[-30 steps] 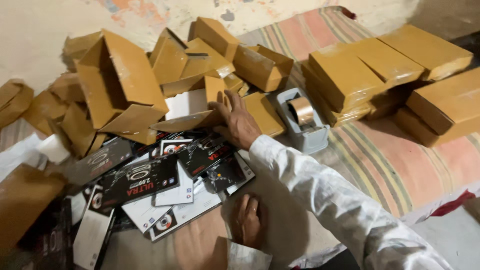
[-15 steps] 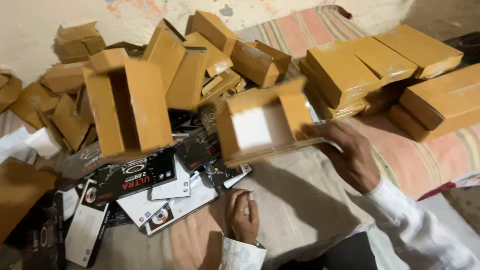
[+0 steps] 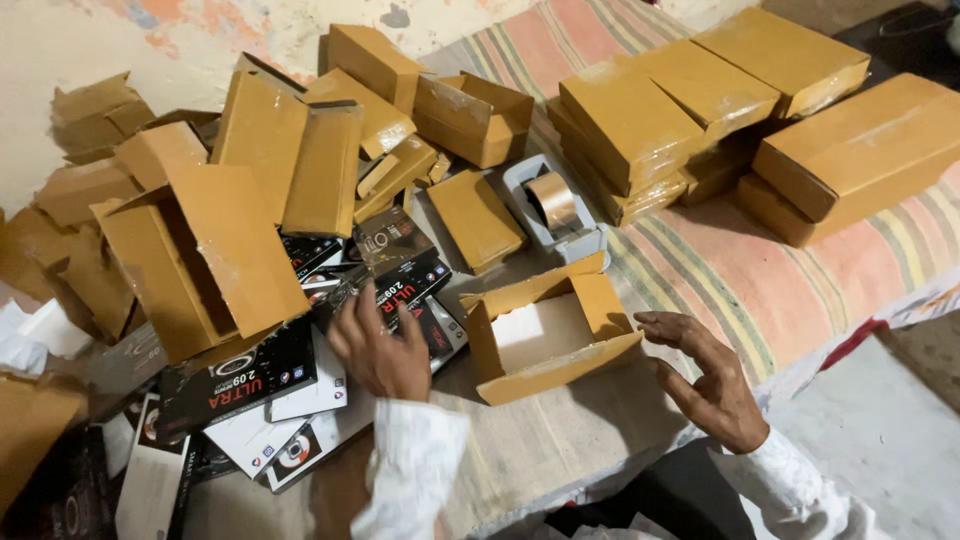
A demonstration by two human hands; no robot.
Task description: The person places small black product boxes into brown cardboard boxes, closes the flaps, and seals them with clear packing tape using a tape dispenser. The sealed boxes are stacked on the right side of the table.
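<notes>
An open brown cardboard box [image 3: 548, 335] with a white inside lies on the striped cloth in front of me. My right hand [image 3: 705, 375] hovers just right of it, fingers spread, holding nothing. My left hand [image 3: 380, 345] reaches to the left of the box and rests on a pile of black and white product boxes [image 3: 250, 385]; its fingers touch a black one [image 3: 405, 285], and whether they grip it is unclear. Both arms wear white sleeves.
A heap of empty open brown cartons [image 3: 215, 230] fills the left and back. Sealed brown parcels [image 3: 700, 100] are stacked at the right on the striped mattress [image 3: 730, 270]. A grey tape dispenser with brown tape [image 3: 555, 205] stands behind the open box.
My right hand brought the open box from the heap down onto the cloth and let go of it. My left hand moved forward from near my body onto the black and white product boxes.
</notes>
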